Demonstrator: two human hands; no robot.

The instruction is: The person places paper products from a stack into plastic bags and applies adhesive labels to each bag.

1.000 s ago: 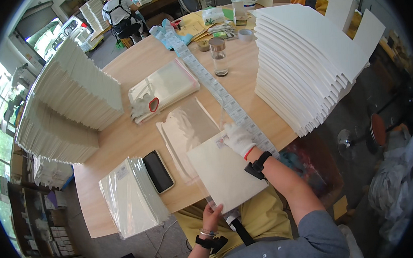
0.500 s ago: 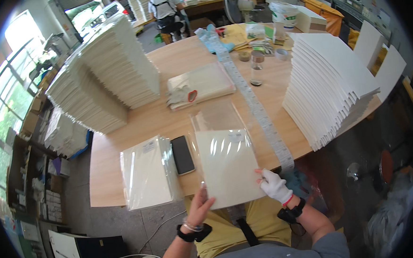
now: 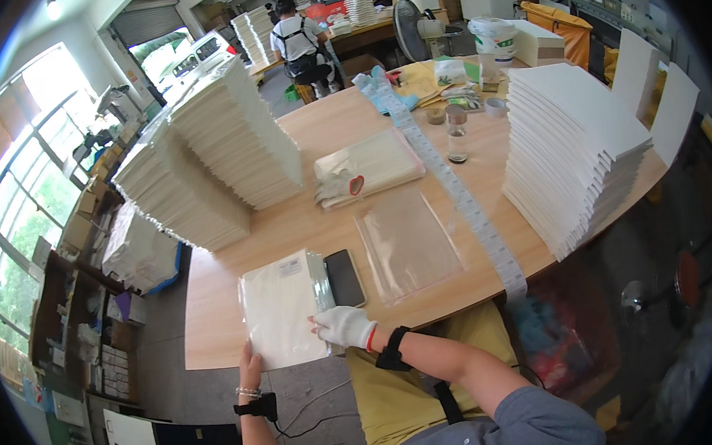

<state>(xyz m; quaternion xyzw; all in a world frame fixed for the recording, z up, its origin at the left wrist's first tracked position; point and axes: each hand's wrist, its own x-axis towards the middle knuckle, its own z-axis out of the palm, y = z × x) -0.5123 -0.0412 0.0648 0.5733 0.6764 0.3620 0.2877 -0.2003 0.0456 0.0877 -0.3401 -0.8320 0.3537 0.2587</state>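
Note:
A cream board in a clear plastic bag [image 3: 280, 317], with a small label near its top, lies over the stack of bagged boards at the front left of the table. At its near left edge, my left hand [image 3: 251, 366] has its fingers closed on the bag. My right hand [image 3: 346, 327], in a white knitted glove with a red cuff, grips the right edge. A dark phone [image 3: 344, 279] lies just beyond the glove. Flat clear bags [image 3: 410, 244] rest on the wooden table [image 3: 215, 313] to the right of the phone.
Tall stacks of cream boards [image 3: 233, 140] stand at the left; white boards [image 3: 572, 152] are piled at the right. A label strip [image 3: 451, 180] crosses the table. Further back are a glove on more bags [image 3: 377, 168], a glass jar [image 3: 457, 135] and a bucket [image 3: 493, 39]. A person [image 3: 300, 42] sits beyond.
Both hands have carried the bagged board from the middle of the table edge left onto the stack. The flat clear bags it covered are now exposed. The view has shifted.

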